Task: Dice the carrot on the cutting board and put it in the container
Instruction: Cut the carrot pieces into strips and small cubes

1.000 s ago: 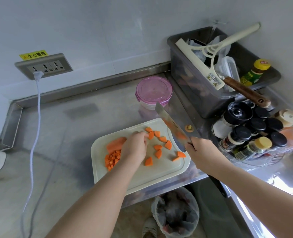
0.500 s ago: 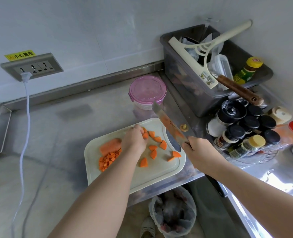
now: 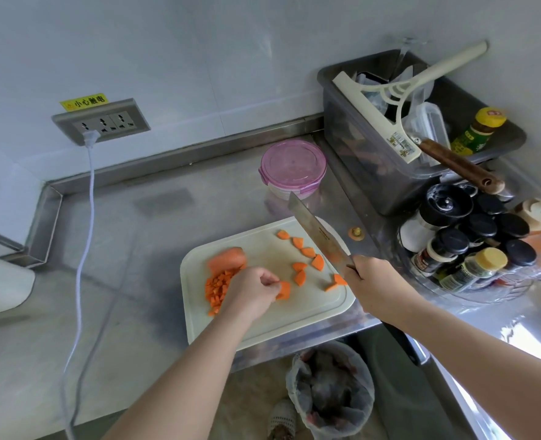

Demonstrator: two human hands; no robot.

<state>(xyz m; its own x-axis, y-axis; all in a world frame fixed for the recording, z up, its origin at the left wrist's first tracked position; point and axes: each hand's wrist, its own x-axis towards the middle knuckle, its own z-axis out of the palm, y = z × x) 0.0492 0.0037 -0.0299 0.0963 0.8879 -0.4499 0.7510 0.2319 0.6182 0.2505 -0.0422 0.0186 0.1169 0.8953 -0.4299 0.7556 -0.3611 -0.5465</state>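
- Two hands work over white cutting board on tabletop.
- Diced carrot pile at board's left, touching big carrot piece behind it.
- Left hand: grip pinches carrot chunk mid-board.
- Loose chunks scattered to the right.
- Right hand: grip wraps knife handle, blade pointing away.
- Pink-lidded container just beyond board, lid on.

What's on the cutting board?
On the cutting board: a diced carrot pile, a larger carrot chunk and scattered slices. The left hand pinches one slice, hiding part of the pile.
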